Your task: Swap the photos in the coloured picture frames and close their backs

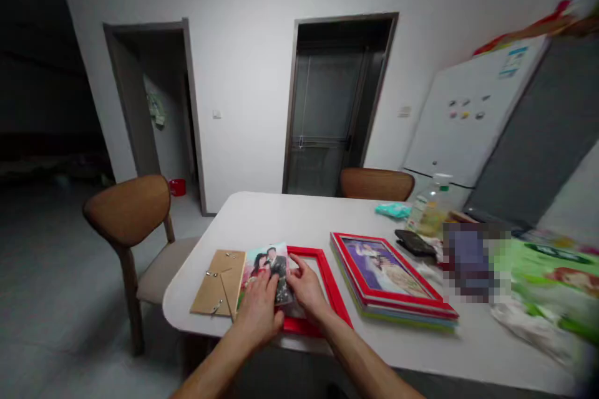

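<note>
A printed photo [279,253] of a couple lies over the left part of a red picture frame [333,287] on the table. My left hand [258,305] rests on the photo's lower part, fingers stretched out. At the photo's right edge, my right hand [306,287] has its fingers bent around that side and appears to grip it. A brown backing board [210,290] with metal clips and a strut lies left of the photo, partly under or against it. Part of the photo and the frame's left side are hidden.
Right of my hands is a stack of framed pictures [388,268], a red frame on top. Beyond it are a black phone-like object [415,243], a plastic bottle [428,206], a teal packet [393,210] and a green package [556,280]. Chairs [135,209] stand by the white table [276,212].
</note>
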